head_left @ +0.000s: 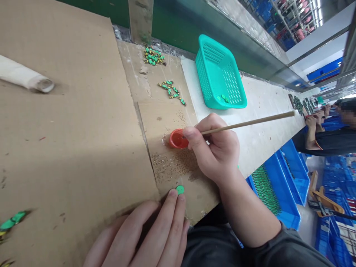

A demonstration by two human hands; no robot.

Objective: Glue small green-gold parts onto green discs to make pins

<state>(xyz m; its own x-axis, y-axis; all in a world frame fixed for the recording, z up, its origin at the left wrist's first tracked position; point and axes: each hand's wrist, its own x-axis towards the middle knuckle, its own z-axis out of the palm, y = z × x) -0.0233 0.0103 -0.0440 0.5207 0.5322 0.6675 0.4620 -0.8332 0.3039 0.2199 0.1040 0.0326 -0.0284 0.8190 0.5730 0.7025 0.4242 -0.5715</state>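
Green disc: (180, 190) a small button-like round lying flat at the tips of the left hand's middle fingers, short of the right hand's cup.
Left hand: (144, 230) fingers stretched out and laid low over the board, fingertips touching the disc's near edge, nothing gripped.
Right hand: (217, 148) thumb and fingers pinched around a thin stick.
Thin stick: (250, 122) wooden, one end at the red cup by the right thumb, the other reaching out past the right side of that hand.
Red cup: (172, 145) small, just beside the right thumb, beyond the left fingertips.
Golden specks: (169, 165) scattered between the cup and the left fingertips.
Green-and-yellow pieces: (174, 91) a loose group beyond the cup, with a denser pile (154, 57) farther from both hands.
Turquoise basket: (204, 70) beyond the right hand, a few green discs (225, 98) inside.
Pale tube: (25, 76) well beyond the left hand, to its left, on cardboard (83, 148).
Blue bin: (292, 215) right of the right forearm, holding green pieces (265, 189).
Co-worker: (333, 142) well off to the right of the right hand, seated at the same long table (264, 100).
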